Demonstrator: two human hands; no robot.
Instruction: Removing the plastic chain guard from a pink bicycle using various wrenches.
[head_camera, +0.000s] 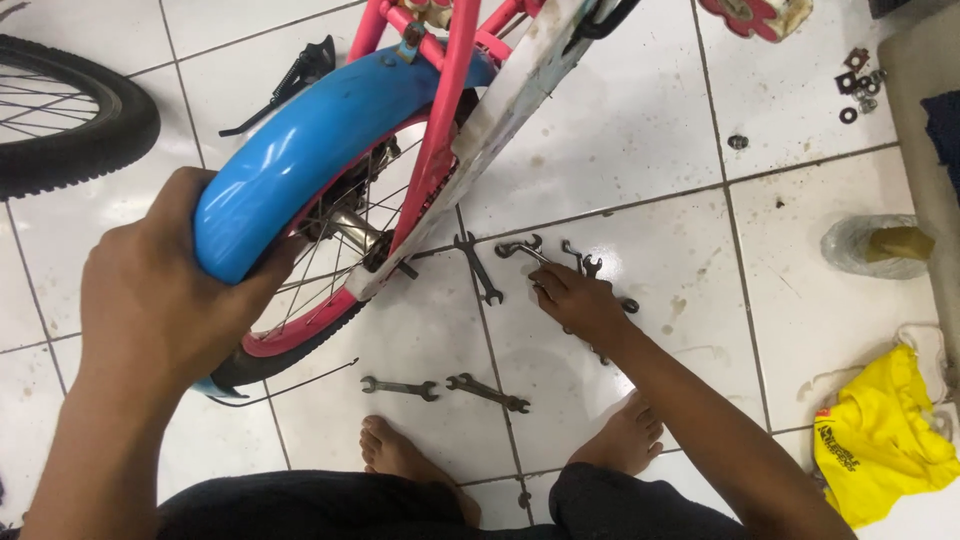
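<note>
A small pink bicycle stands on the white tiled floor, its rear wheel under a blue mudguard. The left hand grips the mudguard's lower end, fingers wrapped around it. The right hand reaches down to a cluster of wrenches on the tiles, fingertips pinched together on one (which exactly, I cannot tell). Two more spanners lie near the bare feet. A yellow rag sits at right.

Left hand clasped high, right hand reaching down.
</note>
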